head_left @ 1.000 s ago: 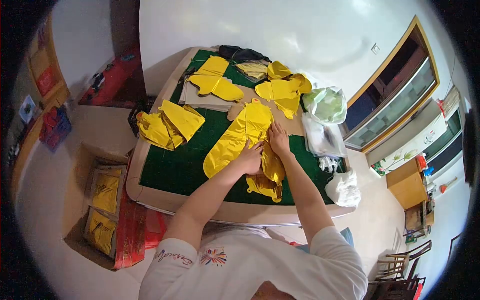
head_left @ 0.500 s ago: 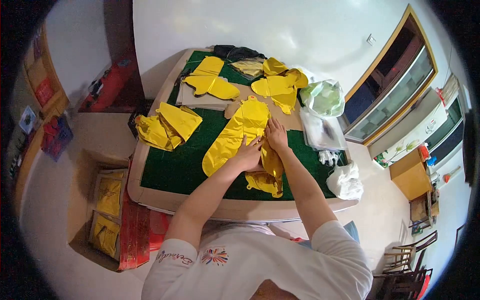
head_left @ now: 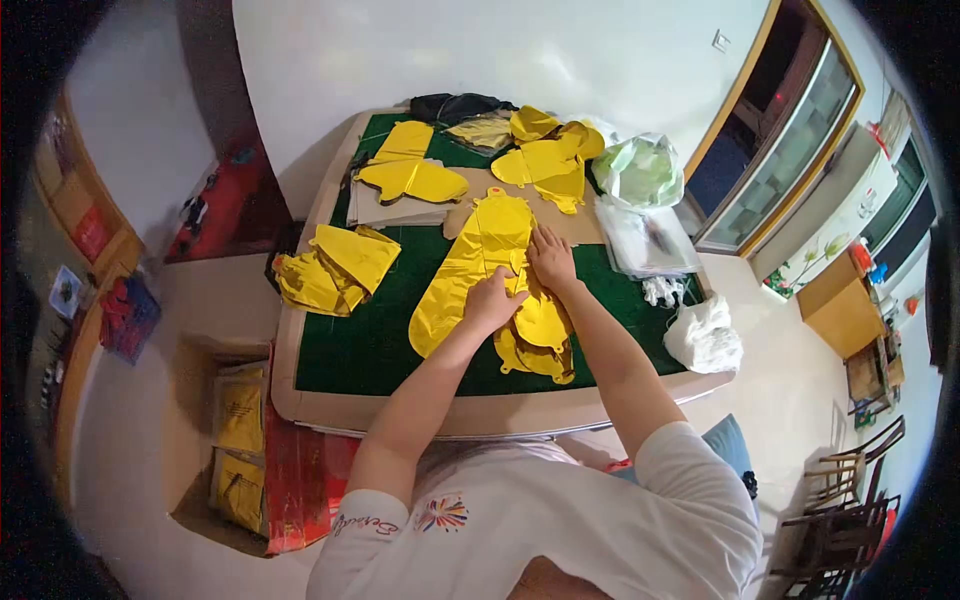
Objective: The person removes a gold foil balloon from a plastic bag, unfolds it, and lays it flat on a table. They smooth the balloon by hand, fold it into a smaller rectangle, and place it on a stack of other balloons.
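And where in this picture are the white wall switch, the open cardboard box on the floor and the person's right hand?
Wall switch [head_left: 720, 41]: head view, middle of its plate.
Cardboard box [head_left: 192, 425]: head view, left side wall.
Right hand [head_left: 552, 262]: head view, back of the hand.

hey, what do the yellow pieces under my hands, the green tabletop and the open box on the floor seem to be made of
Yellow pieces: probably thin metallic foil or plastic film, glossy, with bright highlights and sharp creases.
Green tabletop: perhaps felt or short-pile cloth, matte and barely reflecting.
Open box: likely cardboard, with dull brown inner walls.
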Tool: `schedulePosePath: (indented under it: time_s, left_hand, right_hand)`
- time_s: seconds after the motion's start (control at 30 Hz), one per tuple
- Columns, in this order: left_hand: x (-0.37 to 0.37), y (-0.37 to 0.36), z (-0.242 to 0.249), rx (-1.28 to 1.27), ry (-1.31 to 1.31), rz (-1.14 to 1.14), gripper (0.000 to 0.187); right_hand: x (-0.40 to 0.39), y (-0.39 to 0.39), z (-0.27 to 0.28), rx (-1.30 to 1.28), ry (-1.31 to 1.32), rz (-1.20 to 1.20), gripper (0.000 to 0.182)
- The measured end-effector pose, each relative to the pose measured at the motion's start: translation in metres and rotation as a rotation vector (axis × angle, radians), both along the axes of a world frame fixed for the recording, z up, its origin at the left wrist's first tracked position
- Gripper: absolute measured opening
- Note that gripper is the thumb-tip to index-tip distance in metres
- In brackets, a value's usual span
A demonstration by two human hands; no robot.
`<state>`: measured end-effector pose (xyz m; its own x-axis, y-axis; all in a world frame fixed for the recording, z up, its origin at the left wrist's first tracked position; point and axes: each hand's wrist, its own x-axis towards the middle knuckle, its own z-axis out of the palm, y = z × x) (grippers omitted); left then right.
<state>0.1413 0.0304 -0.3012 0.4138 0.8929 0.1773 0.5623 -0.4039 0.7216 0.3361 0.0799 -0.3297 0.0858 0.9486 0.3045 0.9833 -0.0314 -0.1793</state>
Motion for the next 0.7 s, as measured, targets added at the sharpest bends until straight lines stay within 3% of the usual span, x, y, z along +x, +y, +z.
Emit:
schedulePosePath:
  time_s: [0.5, 0.7]
  left_hand:
    - [0.001, 0.008, -0.021, 0.097, -0.054, -0.005, 0.046]
    - [-0.003, 0.010, -0.016, -0.007, -0.059, -0.056, 0.046]
  right_hand:
    - [0.003, 0.003, 0.001, 0.081, 0.038, 0.031, 0.046]
    - [0.002, 0.004, 0.001, 0.101, 0.080, 0.034, 0.043]
